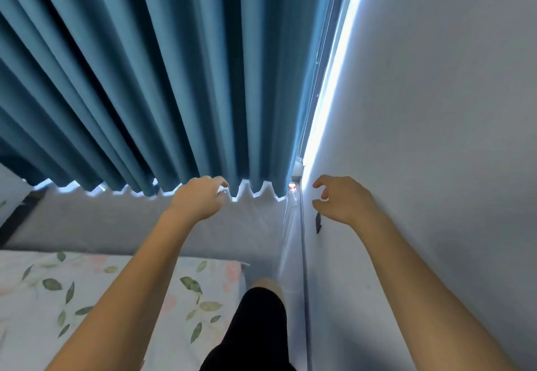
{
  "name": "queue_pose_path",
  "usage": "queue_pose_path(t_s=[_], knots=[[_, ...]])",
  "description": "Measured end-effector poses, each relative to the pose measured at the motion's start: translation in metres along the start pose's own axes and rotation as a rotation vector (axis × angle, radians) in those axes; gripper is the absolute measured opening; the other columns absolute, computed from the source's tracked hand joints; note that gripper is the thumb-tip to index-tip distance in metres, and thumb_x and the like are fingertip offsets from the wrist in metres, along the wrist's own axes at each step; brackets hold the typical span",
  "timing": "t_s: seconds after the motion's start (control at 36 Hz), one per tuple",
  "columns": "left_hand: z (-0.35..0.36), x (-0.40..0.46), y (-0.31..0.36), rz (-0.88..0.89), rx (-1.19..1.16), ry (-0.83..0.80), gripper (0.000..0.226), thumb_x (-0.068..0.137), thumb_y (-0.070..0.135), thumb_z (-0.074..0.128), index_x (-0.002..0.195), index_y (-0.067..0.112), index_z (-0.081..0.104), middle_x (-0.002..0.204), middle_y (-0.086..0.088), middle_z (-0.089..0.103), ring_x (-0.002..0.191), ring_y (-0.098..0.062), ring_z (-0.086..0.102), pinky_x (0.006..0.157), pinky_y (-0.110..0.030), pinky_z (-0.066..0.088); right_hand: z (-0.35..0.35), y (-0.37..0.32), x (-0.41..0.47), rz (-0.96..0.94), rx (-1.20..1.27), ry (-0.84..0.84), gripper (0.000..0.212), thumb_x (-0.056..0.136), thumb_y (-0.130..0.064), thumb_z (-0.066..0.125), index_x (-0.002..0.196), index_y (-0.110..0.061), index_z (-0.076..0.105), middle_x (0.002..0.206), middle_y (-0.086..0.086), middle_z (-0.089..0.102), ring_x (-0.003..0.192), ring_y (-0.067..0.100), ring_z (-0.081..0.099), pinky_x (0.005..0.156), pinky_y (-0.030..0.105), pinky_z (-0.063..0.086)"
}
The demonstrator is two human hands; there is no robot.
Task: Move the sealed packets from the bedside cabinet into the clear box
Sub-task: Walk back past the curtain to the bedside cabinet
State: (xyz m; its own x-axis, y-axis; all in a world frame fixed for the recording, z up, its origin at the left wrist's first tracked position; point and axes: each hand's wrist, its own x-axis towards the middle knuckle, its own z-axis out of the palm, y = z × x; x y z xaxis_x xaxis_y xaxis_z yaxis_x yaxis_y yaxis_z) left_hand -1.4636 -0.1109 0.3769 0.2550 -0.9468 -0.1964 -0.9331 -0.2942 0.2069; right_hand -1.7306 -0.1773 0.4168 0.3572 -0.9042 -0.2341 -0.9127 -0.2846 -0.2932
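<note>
Well, neither sealed packets, bedside cabinet nor clear box showed; left hand [200,197] and right hand [343,199] hung loosely curled, fingers holding nothing, before the pleated blue curtain [151,80], so direction couldn't be judged.

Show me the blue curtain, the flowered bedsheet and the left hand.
blue curtain [151,74]: head view, middle folds.
flowered bedsheet [58,289]: head view, leaf-printed top.
left hand [200,196]: head view, back of hand.

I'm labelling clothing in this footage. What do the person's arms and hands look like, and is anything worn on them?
Both forearms are bare as far as the view shows: no sleeves, gloves, watch or rings visible on the left hand or right hand. The only clothing in view is a black garment on the leg below.
</note>
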Motion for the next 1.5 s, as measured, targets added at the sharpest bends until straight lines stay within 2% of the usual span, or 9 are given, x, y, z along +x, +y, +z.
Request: queue_pose_path(t_s=[0.28, 0.39, 0.5, 0.67, 0.86, 0.94, 1.14, 1.31, 1.5], knots=[[-0.021, 0.179, -0.061, -0.17, -0.125, 0.021, 0.034, 0.097, 0.03, 0.039, 0.129, 0.03, 0.05, 0.126, 0.005, 0.055, 0.116, -0.019, 0.05, 0.091, -0.037, 0.045, -0.033, -0.044, 0.218, -0.129, -0.094, 0.017, 0.039, 0.088, -0.033, 0.056, 0.127, -0.028, 0.053, 0.119, -0.001, 0.063, 0.112, 0.021, 0.056, 0.093, 0.035, 0.048], [-0.036, 0.252, -0.097, -0.239, -0.153, -0.001, 0.029, 0.096, 0.029, 0.039, 0.121, 0.028, 0.055, 0.118, 0.006, 0.057, 0.109, -0.018, 0.052, 0.092, -0.039, 0.045, -0.043, -0.087, 0.32, -0.209, -0.11, -0.012, 0.039, 0.087, -0.032, 0.055, 0.126, -0.028, 0.053, 0.111, -0.003, 0.065, 0.111, 0.021, 0.055, 0.089, 0.032, 0.048], [-0.06, 0.307, -0.128, -0.291, -0.142, -0.028, 0.028, 0.096, 0.032, 0.039, 0.119, 0.031, 0.056, 0.116, 0.008, 0.056, 0.107, -0.016, 0.052, 0.083, -0.031, 0.043, -0.053, -0.134, 0.4, -0.315, -0.13, -0.064, 0.039, 0.088, -0.033, 0.053, 0.127, -0.029, 0.052, 0.109, -0.004, 0.066, 0.113, 0.021, 0.053, 0.085, 0.032, 0.048], [-0.103, 0.378, -0.181, -0.376, -0.121, -0.006, 0.033, 0.096, 0.034, 0.038, 0.125, 0.031, 0.054, 0.123, 0.007, 0.058, 0.113, -0.018, 0.054, 0.091, -0.036, 0.046, -0.062, -0.196, 0.494, -0.437, -0.151, -0.121, 0.041, 0.089, -0.033, 0.053, 0.129, -0.029, 0.049, 0.115, -0.003, 0.063, 0.113, 0.021, 0.052, 0.088, 0.035, 0.047], [-0.117, 0.434, -0.256, -0.523, -0.211, 0.003, 0.031, 0.093, 0.036, 0.038, 0.119, 0.035, 0.056, 0.114, 0.005, 0.066, 0.113, -0.022, 0.054, 0.093, -0.037, 0.047, -0.048, -0.294, 0.587, -0.666, -0.25, -0.161, 0.047, 0.09, -0.035, 0.053, 0.135, -0.028, 0.041, 0.115, -0.002, 0.063, 0.114, 0.024, 0.052, 0.088, 0.035, 0.044], [-0.132, 0.446, -0.293, -0.58, -0.202, 0.037, 0.036, 0.092, 0.036, 0.039, 0.125, 0.034, 0.054, 0.127, 0.003, 0.06, 0.12, -0.024, 0.052, 0.098, -0.041, 0.045, -0.035, -0.346, 0.623, -0.778, -0.269, -0.181, 0.044, 0.088, -0.034, 0.053, 0.131, -0.027, 0.047, 0.118, -0.002, 0.062, 0.116, 0.024, 0.052, 0.087, 0.034, 0.045], [-0.162, 0.424, -0.38, -0.886, -0.128, 0.075, 0.036, 0.097, 0.034, 0.039, 0.13, 0.035, 0.051, 0.129, -0.001, 0.057, 0.12, -0.025, 0.052, 0.098, -0.038, 0.044, -0.001, -0.471, 0.687, -1.054, -0.338, -0.245, 0.038, 0.089, -0.031, 0.052, 0.126, -0.024, 0.052, 0.115, -0.001, 0.062, 0.111, 0.023, 0.054, 0.082, 0.032, 0.046], [-0.177, 0.385, -0.43, -1.117, -0.165, 0.107, 0.035, 0.096, 0.033, 0.042, 0.129, 0.03, 0.052, 0.132, -0.002, 0.056, 0.12, -0.026, 0.053, 0.096, -0.044, 0.047, 0.028, -0.577, 0.693, -1.294, -0.37, -0.326, 0.037, 0.089, -0.028, 0.05, 0.126, -0.025, 0.051, 0.116, -0.003, 0.06, 0.111, 0.021, 0.053, 0.081, 0.031, 0.045], [-0.181, 0.344, -0.508, -1.337, -0.187, 0.132, 0.034, 0.097, 0.028, 0.038, 0.124, 0.019, 0.056, 0.126, -0.009, 0.059, 0.112, -0.031, 0.056, 0.091, -0.038, 0.049, 0.077, -0.704, 0.689, -1.464, -0.451, -0.33, 0.035, 0.089, -0.027, 0.048, 0.124, -0.026, 0.053, 0.111, -0.001, 0.062, 0.106, 0.023, 0.056, 0.076, 0.03, 0.044]])
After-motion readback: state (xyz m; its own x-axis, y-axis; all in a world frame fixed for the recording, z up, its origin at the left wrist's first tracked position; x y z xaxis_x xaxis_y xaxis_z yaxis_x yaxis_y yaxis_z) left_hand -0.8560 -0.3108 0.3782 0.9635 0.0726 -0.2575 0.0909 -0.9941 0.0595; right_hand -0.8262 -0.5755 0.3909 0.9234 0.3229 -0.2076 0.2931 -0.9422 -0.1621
